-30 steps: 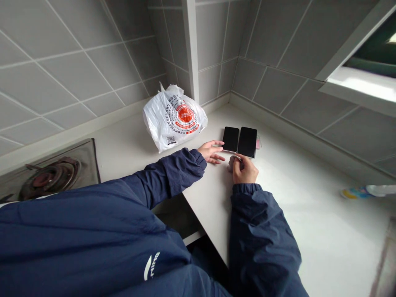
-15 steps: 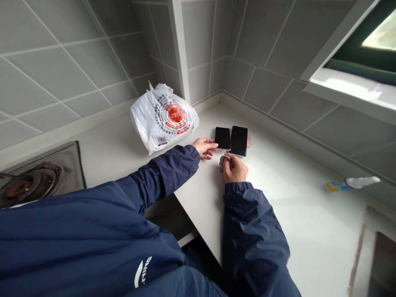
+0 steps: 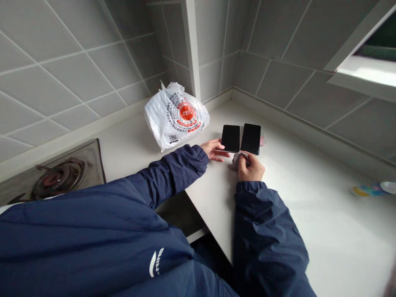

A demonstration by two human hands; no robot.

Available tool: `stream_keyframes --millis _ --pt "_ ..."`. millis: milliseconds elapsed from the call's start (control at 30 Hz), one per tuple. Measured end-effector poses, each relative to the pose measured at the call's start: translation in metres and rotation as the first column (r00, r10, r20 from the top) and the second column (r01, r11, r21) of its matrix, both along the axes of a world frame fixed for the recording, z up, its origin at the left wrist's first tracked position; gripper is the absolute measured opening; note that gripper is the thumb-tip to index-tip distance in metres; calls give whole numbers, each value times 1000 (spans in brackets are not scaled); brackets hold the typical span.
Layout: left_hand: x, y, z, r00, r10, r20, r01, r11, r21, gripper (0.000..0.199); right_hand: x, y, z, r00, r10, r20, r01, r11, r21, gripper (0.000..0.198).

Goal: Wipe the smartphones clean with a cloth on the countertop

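Note:
Two flat dark-screened devices that look like phones lie side by side in front of me. My left hand (image 3: 215, 150) is at the lower left corner of the left phone (image 3: 230, 138). Its thumb rests on the edge and the other fingers stretch out beneath. A crumpled grey cloth (image 3: 235, 161) is pinched in my right hand (image 3: 251, 166), just below the right phone (image 3: 251, 138). The right hand's fingertips are close to that phone's lower edge; whether they touch it I cannot tell.
A white plastic bag (image 3: 176, 117) with red print stands on the white counter (image 3: 213, 187), left of the phones. Farther left is a gas burner (image 3: 58, 177). A small pink item (image 3: 262, 140) shows behind the right phone. A bottle (image 3: 368, 189) lies at the far right.
The view has swung left, so everything sits farther right. The left phone looks larger and seems tilted up by my left hand. My right hand still grips the cloth.

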State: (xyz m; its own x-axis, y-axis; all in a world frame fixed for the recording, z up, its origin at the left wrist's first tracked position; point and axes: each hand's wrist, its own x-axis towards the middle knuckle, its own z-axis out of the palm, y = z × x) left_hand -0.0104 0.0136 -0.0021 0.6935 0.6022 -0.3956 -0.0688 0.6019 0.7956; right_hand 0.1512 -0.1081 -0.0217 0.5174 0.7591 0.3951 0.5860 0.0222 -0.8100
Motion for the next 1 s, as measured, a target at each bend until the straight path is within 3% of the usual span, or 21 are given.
stream_keyframes --millis 100,200,433,667,1000 --pt "-2 -5 -3 990 -34 140 29 999 39 44 1 0 1 1000 -11 -22 11 1000 -12 30" --pt "-2 -6 -5 986 -71 150 59 995 78 48 2 1 0 998 -18 -54 18 1000 -8 30" --pt "0 -2 -9 976 -91 199 104 993 -57 54 7 6 -9 986 -38 -161 37 999 -13 36" --pt "5 -12 -7 995 -55 89 56 998 -6 36 11 8 -13 985 -34 -171 32 999 -13 38" --pt "6 -12 -11 984 -147 101 147 989 9 42 11 7 -8 976 -40 -213 46 999 21 35"
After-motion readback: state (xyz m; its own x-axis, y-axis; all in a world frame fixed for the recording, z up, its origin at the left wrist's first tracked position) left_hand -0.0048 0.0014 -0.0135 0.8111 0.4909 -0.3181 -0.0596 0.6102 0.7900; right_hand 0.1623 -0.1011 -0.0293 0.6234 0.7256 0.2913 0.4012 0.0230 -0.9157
